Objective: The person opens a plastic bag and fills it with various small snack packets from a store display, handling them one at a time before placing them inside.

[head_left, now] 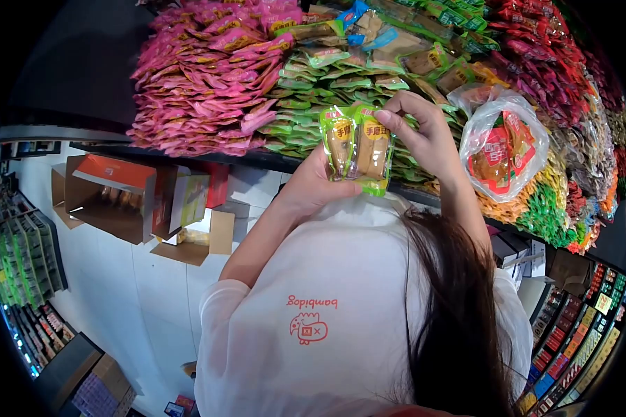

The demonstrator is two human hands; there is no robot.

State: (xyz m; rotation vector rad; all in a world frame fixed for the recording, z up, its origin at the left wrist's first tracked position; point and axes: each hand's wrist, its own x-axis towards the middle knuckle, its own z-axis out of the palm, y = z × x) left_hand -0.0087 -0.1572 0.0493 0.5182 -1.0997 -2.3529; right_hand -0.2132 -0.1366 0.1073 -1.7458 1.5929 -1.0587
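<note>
Two clear-and-green snack packets with yellow labels and brown blocks inside are held side by side in front of my chest. My left hand grips them from the lower left, its thumb lying across their bottom edge. At the upper right corner, my right hand pinches the right packet between thumb and fingers. Just behind them lies a pile of similar green packets. A clear plastic bag with red snack packets in it rests on the display, right of my right hand.
Pink packets are stacked at the left of the display, and red ones at the far right. Open cardboard boxes stand below the display's left edge. Stocked shelves line the lower right.
</note>
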